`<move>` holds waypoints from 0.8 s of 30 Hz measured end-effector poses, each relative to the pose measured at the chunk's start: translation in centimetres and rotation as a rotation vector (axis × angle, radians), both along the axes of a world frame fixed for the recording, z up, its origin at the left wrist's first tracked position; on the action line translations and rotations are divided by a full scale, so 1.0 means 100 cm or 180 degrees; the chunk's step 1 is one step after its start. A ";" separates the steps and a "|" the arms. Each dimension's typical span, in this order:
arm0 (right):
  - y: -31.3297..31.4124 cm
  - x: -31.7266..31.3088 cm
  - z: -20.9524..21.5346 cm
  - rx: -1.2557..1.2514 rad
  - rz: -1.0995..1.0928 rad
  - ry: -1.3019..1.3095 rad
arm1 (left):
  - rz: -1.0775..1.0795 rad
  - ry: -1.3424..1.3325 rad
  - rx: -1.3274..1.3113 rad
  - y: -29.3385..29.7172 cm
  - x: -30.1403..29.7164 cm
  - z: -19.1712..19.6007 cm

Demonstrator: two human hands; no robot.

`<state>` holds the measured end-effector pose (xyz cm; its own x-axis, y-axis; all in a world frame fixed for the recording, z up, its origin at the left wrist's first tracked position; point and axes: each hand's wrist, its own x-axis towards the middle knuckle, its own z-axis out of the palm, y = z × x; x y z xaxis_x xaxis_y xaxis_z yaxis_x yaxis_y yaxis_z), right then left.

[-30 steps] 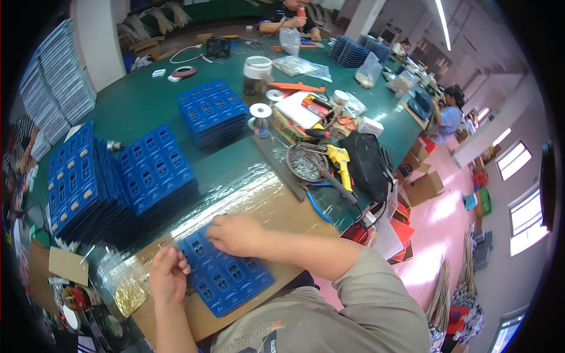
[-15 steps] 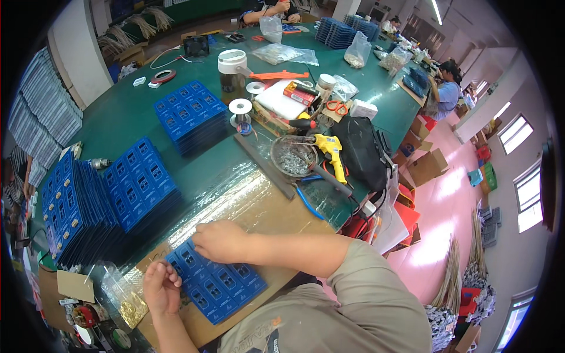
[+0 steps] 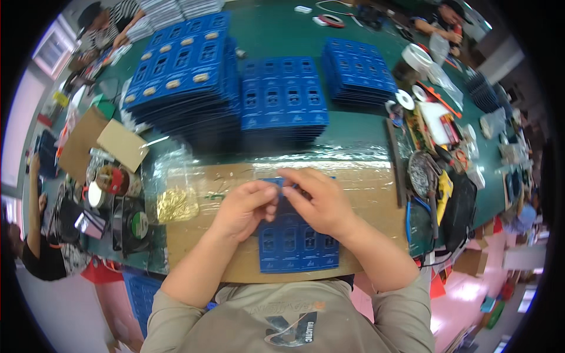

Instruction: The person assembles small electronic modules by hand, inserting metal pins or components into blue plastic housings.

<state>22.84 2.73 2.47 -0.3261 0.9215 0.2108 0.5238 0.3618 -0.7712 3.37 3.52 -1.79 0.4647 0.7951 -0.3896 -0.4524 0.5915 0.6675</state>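
A blue circuit-board panel [image 3: 300, 253], divided into several units, lies flat on a brown board [image 3: 368, 235] right before me. My left hand [image 3: 250, 207] is over the panel's upper left part, with thumb and forefinger pinched together. My right hand [image 3: 318, 200] is above the panel's upper part, its fingers curled and its thumb and fingertips almost touching the left hand's. Whatever is between the fingertips is too small to make out. Left of the panel rests a clear plastic bag with gold-coloured small parts [image 3: 176, 205].
Tall stacks of blue panels [image 3: 284, 109] stand beyond the board; the left stack [image 3: 176, 59] carries small pale connectors. Right are a dark metal bar [image 3: 395, 162], a yellow soldering gun [image 3: 444, 194] and a solder spool [image 3: 404, 100]. Left is a black fan [image 3: 130, 226]. Other people sit around the table.
My view has swung left, so the panel and stacks sit more centrally. My hands, earlier apart at the panel's far edge, have come together above it.
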 end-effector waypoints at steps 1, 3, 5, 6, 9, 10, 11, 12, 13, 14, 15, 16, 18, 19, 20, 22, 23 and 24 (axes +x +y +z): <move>0.001 -0.004 -0.002 -0.0027 -0.0064 0.0032 | 0.0119 0.0010 -0.0024 0.000 -0.003 0.000; 0.002 -0.008 -0.002 -0.0054 -0.0120 0.0030 | 0.0048 -0.0042 -0.0034 -0.001 -0.006 0.002; 0.004 -0.011 -0.003 0.0162 -0.0068 -0.0128 | 0.0139 -0.0114 -0.0032 -0.002 -0.009 0.002; 0.005 -0.013 -0.003 0.0170 -0.0014 -0.0132 | 0.0155 -0.0108 -0.0031 -0.003 -0.011 0.004; 0.003 -0.019 -0.003 0.0236 0.0009 0.0023 | 0.0194 -0.0117 0.0023 -0.006 -0.012 0.008; 0.000 -0.017 -0.004 0.0178 -0.0109 0.0054 | 0.0147 -0.0133 0.0057 -0.006 -0.011 0.010; -0.002 -0.016 -0.004 0.0127 -0.0194 0.0106 | 0.0117 -0.0187 0.0092 -0.007 -0.009 0.006; -0.003 -0.015 -0.004 0.0197 -0.0057 0.0124 | 0.0087 -0.0220 0.0096 -0.007 -0.006 0.002; -0.006 -0.013 -0.003 0.0106 -0.0083 0.0136 | 0.0052 -0.0254 0.0099 -0.007 -0.005 -0.001; -0.007 -0.011 -0.003 0.0001 -0.0157 0.0134 | 0.0133 -0.0252 0.0158 -0.008 -0.004 -0.001; -0.006 -0.011 -0.002 0.0047 -0.0087 0.0131 | 0.0046 -0.0317 0.0094 -0.009 -0.003 -0.001; -0.004 -0.011 -0.002 0.0031 -0.0054 0.0198 | -0.0058 -0.0387 0.0020 -0.009 -0.004 -0.002; -0.006 -0.007 -0.004 0.0082 0.0034 0.0222 | -0.0083 -0.0398 0.0046 -0.010 -0.005 -0.003; -0.004 -0.008 -0.002 0.0046 -0.0011 0.0190 | -0.0121 -0.0398 0.0067 -0.009 -0.005 -0.004; -0.002 -0.010 -0.002 0.0055 0.0090 0.0234 | -0.0121 -0.0362 0.0059 -0.009 -0.006 -0.004; 0.006 -0.009 -0.001 0.0162 0.0126 0.0198 | -0.0075 -0.0355 0.0095 -0.004 -0.007 -0.002; 0.004 -0.009 -0.005 0.0221 0.0075 0.0133 | -0.0025 -0.0303 0.0063 -0.008 -0.007 0.001; 0.005 -0.010 -0.013 -0.0150 -0.0114 0.0837 | 0.0030 -0.0268 0.0020 -0.006 -0.008 0.003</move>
<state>21.85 3.22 1.16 -0.2329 0.9423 0.2405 0.3149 0.3070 -0.8981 2.56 2.93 -1.45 0.4882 0.8019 -0.3444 -0.5127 0.5828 0.6305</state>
